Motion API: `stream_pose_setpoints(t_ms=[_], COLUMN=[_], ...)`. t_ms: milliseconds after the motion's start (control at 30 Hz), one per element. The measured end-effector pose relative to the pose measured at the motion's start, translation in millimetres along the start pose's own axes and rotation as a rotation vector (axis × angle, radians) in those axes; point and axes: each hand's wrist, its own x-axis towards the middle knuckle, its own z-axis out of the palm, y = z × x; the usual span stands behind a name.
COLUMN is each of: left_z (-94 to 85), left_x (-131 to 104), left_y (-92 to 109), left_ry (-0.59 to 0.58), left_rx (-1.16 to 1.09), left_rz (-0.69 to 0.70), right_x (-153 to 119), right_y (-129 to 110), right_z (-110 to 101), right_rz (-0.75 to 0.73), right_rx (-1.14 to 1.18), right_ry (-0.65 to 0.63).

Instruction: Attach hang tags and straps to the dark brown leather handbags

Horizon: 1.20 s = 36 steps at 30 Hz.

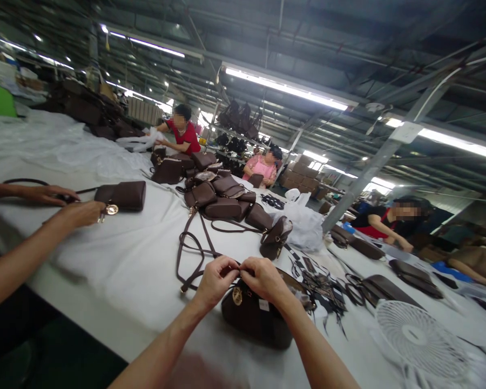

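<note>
A dark brown handbag (255, 324) stands on the white-covered table right in front of me, with a round gold charm (237, 295) and a small white label (263, 305) on its front. Above its top edge, my left hand (216, 281) and my right hand (263, 275) meet with fingertips pinched. Whatever thin dark piece they pinch is too small to make out. A brown shoulder strap (191, 259) loops over the cloth beside my left hand. Past my right hand lies a heap of black tags with cords (322, 286).
Brown bags (222, 208) are piled mid-table, near white plastic wrapping (305, 221). At left, a co-worker's hands (76, 210) handle another bag (121, 195). A white fan (421, 337) stands at right, by a metal post (360, 162). Other people work around the table.
</note>
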Motion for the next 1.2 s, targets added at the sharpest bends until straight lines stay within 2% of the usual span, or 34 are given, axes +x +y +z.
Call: stream_pose_setpoints(t_ms=[133, 333, 633, 933, 1067, 1200], left_z=[1.7, 6.4, 14.3, 14.8, 14.3, 13.5], left_x=[2, 2, -1, -1, 0, 2], left_y=[0, -3, -1, -4, -4, -3], left_ry=[0.022, -0.003, -0.025, -0.061, -0.036, -0.039], left_rx=[0.036, -0.035, 0.01, -0.095, -0.161, -0.308], left_rz=[-0.022, -0.145, -0.208, -0.265, -0.307, -0.411], right_x=[1, -5, -5, -5, -7, -9], right_y=[1, -1, 6, 8, 9, 11], right_z=[0, -3, -1, 7, 3, 1], right_rz=[-0.013, -0.039, -0.084, -0.076, -0.123, -0.138], right_rx=[0.001, 0.149, 0.117, 0.03, 0.119, 0.181], right_ry=[-0.02, 0.079, 0.075, 0.072, 0.069, 0.05])
